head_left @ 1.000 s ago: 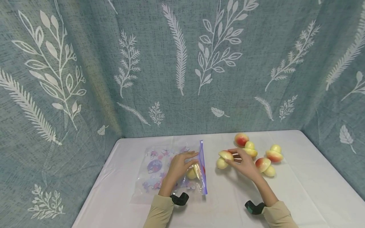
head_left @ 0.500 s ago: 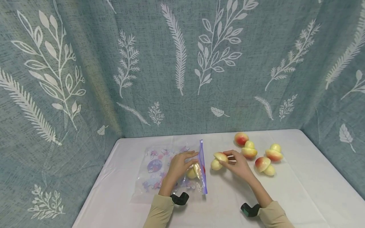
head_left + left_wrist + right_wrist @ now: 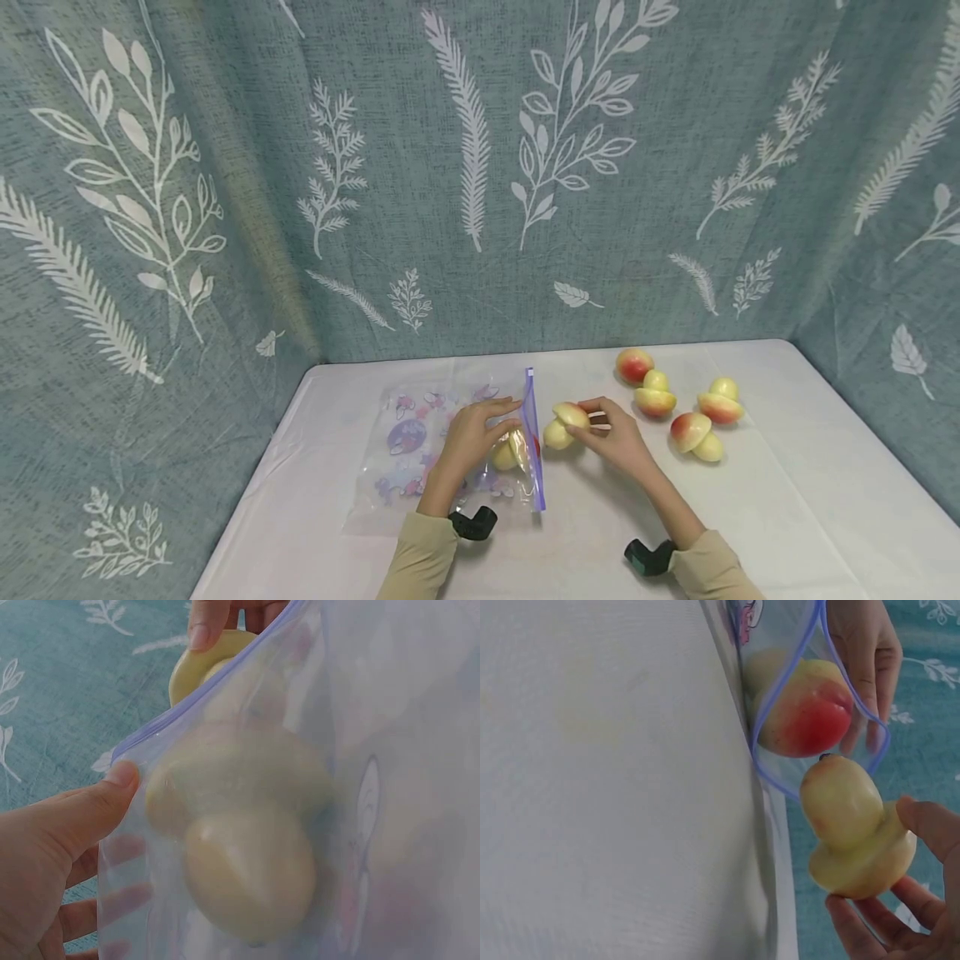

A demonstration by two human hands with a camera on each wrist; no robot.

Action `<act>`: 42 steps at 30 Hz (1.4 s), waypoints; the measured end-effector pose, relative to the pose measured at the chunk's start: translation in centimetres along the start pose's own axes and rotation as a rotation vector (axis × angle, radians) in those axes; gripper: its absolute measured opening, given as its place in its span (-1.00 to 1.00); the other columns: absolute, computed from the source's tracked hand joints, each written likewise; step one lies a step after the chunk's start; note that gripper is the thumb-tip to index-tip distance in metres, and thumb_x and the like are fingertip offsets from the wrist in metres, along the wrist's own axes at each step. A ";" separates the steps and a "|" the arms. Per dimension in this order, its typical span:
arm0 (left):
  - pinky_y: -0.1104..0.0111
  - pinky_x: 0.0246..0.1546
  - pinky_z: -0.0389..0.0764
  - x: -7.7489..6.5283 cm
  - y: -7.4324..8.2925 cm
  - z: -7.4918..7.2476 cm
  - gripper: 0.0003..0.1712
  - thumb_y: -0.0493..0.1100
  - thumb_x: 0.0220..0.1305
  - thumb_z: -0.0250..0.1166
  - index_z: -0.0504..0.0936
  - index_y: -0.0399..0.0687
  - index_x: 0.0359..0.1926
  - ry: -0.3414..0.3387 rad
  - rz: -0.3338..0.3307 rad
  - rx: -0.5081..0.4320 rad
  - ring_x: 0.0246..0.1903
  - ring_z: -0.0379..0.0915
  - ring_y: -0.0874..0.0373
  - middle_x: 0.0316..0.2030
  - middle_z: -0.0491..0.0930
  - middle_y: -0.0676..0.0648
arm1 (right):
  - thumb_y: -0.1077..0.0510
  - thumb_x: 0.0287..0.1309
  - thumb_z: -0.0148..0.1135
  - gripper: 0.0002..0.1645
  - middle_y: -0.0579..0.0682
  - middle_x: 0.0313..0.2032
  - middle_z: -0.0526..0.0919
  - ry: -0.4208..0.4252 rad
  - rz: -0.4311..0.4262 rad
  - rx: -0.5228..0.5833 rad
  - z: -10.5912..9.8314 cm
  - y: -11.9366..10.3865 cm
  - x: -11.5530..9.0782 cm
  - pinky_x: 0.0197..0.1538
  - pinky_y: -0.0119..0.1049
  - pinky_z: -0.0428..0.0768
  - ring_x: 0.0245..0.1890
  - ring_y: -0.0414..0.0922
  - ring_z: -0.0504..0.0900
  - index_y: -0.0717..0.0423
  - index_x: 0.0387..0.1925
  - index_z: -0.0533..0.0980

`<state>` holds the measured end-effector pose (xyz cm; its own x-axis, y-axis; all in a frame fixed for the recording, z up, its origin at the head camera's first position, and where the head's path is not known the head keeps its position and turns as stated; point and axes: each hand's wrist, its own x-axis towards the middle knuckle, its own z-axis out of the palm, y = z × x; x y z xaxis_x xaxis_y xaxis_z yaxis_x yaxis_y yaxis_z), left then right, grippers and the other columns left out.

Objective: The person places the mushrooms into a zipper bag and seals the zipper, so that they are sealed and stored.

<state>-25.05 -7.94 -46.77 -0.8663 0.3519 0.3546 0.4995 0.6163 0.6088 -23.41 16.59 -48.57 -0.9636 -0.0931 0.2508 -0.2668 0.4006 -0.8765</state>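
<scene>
A clear zip bag (image 3: 408,437) with purple and pink prints lies on the left, its purple-edged mouth facing right. My left hand (image 3: 474,435) grips the bag near its mouth, thumb outside and fingers showing through the film in the left wrist view. Inside the bag rests a yellow and red toy mushroom (image 3: 810,720). Between thumb and fingers, my right hand (image 3: 618,440) holds another toy mushroom (image 3: 847,810) by its cap, stem pointing toward the bag. It is just right of the mouth, which gapes in the right wrist view.
Several more toy mushrooms, such as one (image 3: 696,437) at the right and one (image 3: 655,396) farther back, lie on the white table (image 3: 600,533). A teal curtain (image 3: 480,317) with white leaf prints surrounds the table's back and sides.
My right hand has carried its toy mushroom leftward, from near the other mushrooms to close beside the bag's mouth. The left hand and bag have stayed in place.
</scene>
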 end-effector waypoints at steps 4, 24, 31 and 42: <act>0.07 0.16 0.41 0.0 0.0 0.0 -0.57 0.06 0.16 0.24 0.62 0.02 0.02 0.000 -0.005 -0.005 0.10 0.44 -0.07 0.06 0.56 -0.08 | 0.18 -0.01 0.39 -0.54 0.22 -0.13 0.57 0.008 0.001 0.010 0.3 -0.6 -0.2 -0.08 -0.14 0.63 -0.12 0.11 0.59 0.32 -0.10 0.46; 0.11 0.15 0.42 0.1 -0.2 0.0 -0.58 0.08 0.17 0.23 0.62 0.05 0.02 0.005 -0.010 0.005 0.10 0.45 -0.04 0.06 0.56 -0.06 | 0.15 -0.07 0.43 -0.55 0.15 -0.16 0.60 0.001 -0.006 0.024 1.9 -0.1 0.2 -0.13 -0.31 0.65 -0.17 0.03 0.62 0.24 -0.15 0.48; 0.11 0.15 0.42 0.2 -0.1 0.0 -0.60 0.07 0.16 0.25 0.63 0.07 0.01 0.015 -0.008 0.010 0.09 0.46 -0.03 0.04 0.57 -0.05 | 0.12 -0.06 0.43 -0.55 0.13 -0.14 0.60 -0.001 -0.020 0.021 2.4 -0.1 0.2 -0.12 -0.28 0.65 -0.15 0.04 0.61 0.22 -0.14 0.48; 0.09 0.14 0.43 0.1 0.0 -0.1 -0.60 0.06 0.17 0.24 0.63 0.04 0.01 0.016 0.007 0.008 0.08 0.47 -0.05 0.04 0.57 -0.07 | 0.13 -0.05 0.42 -0.55 0.14 -0.12 0.60 -0.003 -0.023 0.039 2.9 0.1 0.3 -0.13 -0.31 0.64 -0.14 0.04 0.61 0.22 -0.13 0.48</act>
<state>-25.11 -7.95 -46.67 -0.8628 0.3443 0.3702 0.5051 0.6194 0.6010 -23.81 13.99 -49.72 -0.9573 -0.1044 0.2697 -0.2891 0.3625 -0.8860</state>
